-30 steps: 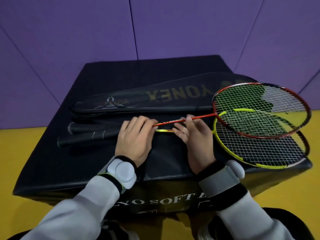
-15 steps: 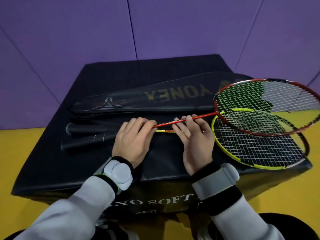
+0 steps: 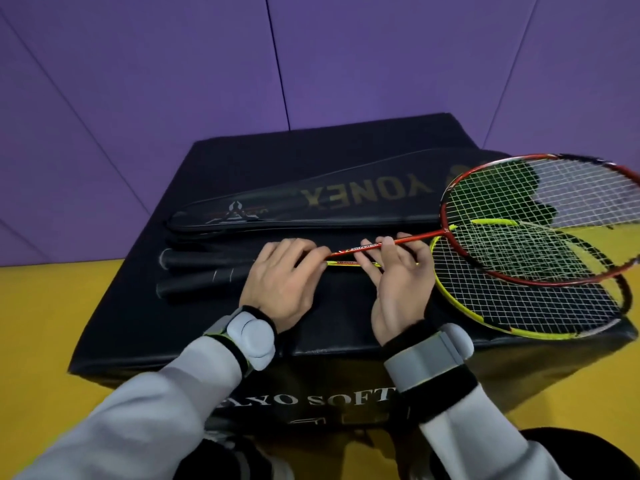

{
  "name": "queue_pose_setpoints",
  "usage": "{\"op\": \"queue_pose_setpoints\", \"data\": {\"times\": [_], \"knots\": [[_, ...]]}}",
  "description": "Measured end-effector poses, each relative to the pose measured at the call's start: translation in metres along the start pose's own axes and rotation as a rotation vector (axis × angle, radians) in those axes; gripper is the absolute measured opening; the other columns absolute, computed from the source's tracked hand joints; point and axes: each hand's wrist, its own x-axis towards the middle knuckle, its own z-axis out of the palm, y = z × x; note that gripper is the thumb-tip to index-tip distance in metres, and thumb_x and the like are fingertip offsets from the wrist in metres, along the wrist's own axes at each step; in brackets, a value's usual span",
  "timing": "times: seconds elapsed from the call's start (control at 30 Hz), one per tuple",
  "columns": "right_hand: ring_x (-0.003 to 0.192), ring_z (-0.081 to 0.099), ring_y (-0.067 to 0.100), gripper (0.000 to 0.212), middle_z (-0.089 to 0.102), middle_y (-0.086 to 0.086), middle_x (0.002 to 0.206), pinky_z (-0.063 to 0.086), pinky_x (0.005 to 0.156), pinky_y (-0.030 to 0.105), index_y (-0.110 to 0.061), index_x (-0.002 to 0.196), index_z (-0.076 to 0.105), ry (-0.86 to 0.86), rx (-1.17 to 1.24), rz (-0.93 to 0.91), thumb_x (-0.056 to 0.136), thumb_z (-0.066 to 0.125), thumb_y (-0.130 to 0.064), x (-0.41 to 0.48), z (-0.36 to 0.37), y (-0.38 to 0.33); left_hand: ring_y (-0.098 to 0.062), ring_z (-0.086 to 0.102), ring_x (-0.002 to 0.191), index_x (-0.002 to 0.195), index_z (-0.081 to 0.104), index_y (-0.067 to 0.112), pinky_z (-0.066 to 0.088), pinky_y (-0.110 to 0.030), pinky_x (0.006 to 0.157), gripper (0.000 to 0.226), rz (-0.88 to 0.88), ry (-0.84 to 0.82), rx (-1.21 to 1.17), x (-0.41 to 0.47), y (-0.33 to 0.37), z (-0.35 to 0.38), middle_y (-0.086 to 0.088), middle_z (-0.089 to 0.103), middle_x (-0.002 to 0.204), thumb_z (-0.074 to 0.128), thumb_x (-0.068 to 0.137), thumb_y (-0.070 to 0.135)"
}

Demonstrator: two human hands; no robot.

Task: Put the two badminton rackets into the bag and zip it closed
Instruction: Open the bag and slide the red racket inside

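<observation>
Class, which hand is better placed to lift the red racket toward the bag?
Probably right: the right hand grips the red racket by its shaft, near the head; the left hand rests farther from it.

This looks like a padded sports or play room; purple wall panels [image 3: 173, 81] with seams stand behind; the floor [image 3: 52, 323] is yellow; a black padded block [image 3: 311, 161] carries the printed word SOFT [image 3: 349, 398].

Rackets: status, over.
Right hand pinches red racket shaft, head raised. Left hand covers both shafts, grip unclear. Yellow racket flat on block. Bag behind, both rackets outside.
</observation>
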Motion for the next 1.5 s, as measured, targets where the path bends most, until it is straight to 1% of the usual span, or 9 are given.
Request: {"op": "queue_pose_setpoints", "data": {"times": [0.1,0.27,0.53,0.7,0.83,0.97,1.17,1.33,1.5], "knots": [[0.084,0.074,0.024,0.016,0.062,0.022,0.103,0.062,0.073,0.039,-0.006,0.113,0.050,-0.002,0.001,0.011,0.098,0.054,-0.001,0.000,-0.002,-0.002,-0.021,0.057,0.096,0.117,0.065,0.013,0.042,-0.034,0.084,0.025,0.005,-0.055,-0.023,0.011,-0.001,-0.012,-0.001,0.062,0.107,0.055,0.096,0.022],[0.087,0.074,0.029,0.016,0.064,0.019,0.096,0.061,0.072,0.038,-0.005,0.112,0.052,-0.005,0.011,0.020,0.097,0.056,-0.001,-0.002,-0.005,-0.005,-0.024,0.054,0.099,0.121,0.061,0.016,0.042,-0.037,0.085,0.030,0.024,-0.192,0.030,0.050,-0.021,-0.030,-0.001,0.059,0.111,0.049,0.094,0.018],[0.088,0.073,0.030,0.017,0.066,0.016,0.090,0.061,0.072,0.038,-0.003,0.114,0.053,0.003,-0.001,0.041,0.097,0.058,-0.003,0.006,-0.008,-0.012,-0.023,0.054,0.113,0.125,0.060,0.026,0.048,-0.039,0.090,0.030,-0.211,-0.542,0.051,0.095,-0.060,-0.026,0.003,0.057,0.121,0.052,0.097,0.023],[0.081,0.074,0.027,0.012,0.063,0.013,0.084,0.061,0.068,0.037,-0.006,0.108,0.053,-0.012,0.003,0.085,0.098,0.055,-0.001,0.010,-0.012,-0.016,-0.026,0.056,0.117,0.138,0.051,0.033,0.048,-0.042,0.097,0.040,-0.285,-0.740,0.068,0.096,-0.071,-0.010,0.003,0.051,0.132,0.054,0.098,0.034],[0.081,0.074,0.026,0.013,0.064,0.012,0.085,0.061,0.067,0.035,-0.004,0.110,0.054,-0.023,0.000,0.100,0.098,0.054,0.000,0.014,-0.016,-0.018,-0.024,0.054,0.122,0.141,0.048,0.035,0.046,-0.038,0.098,0.043,-0.262,-0.772,0.039,0.097,-0.062,0.008,0.005,0.049,0.138,0.053,0.099,0.039],[0.081,0.074,0.027,0.009,0.065,0.013,0.087,0.061,0.070,0.038,-0.007,0.104,0.056,-0.033,0.002,0.115,0.097,0.055,0.000,0.016,-0.019,-0.022,-0.024,0.052,0.126,0.138,0.051,0.036,0.046,-0.040,0.101,0.040,-0.297,-0.835,0.038,0.104,-0.057,0.029,0.004,0.051,0.139,0.056,0.098,0.032],[0.079,0.074,0.024,0.011,0.064,0.011,0.084,0.062,0.072,0.040,-0.010,0.099,0.056,-0.078,-0.002,0.135,0.097,0.054,0.000,0.018,-0.026,-0.025,-0.025,0.055,0.121,0.130,0.060,0.036,0.048,-0.038,0.097,0.033,-0.321,-0.776,0.046,0.104,-0.063,0.040,0.004,0.056,0.130,0.057,0.098,0.030],[0.079,0.074,0.025,0.012,0.065,0.011,0.084,0.062,0.071,0.040,-0.011,0.097,0.056,-0.086,0.003,0.146,0.097,0.055,0.000,0.017,-0.028,-0.027,-0.023,0.055,0.123,0.129,0.062,0.034,0.046,-0.032,0.097,0.031,-0.364,-0.730,0.052,0.101,-0.060,0.043,0.004,0.057,0.133,0.055,0.099,0.030],[0.081,0.074,0.027,0.012,0.063,0.012,0.085,0.063,0.073,0.044,-0.010,0.099,0.056,-0.091,-0.009,0.174,0.097,0.054,0.001,0.014,-0.029,-0.028,-0.027,0.058,0.119,0.130,0.061,0.035,0.048,-0.034,0.091,0.031,-0.411,-0.730,0.121,0.103,-0.052,0.042,0.002,0.058,0.135,0.052,0.101,0.028]]}}
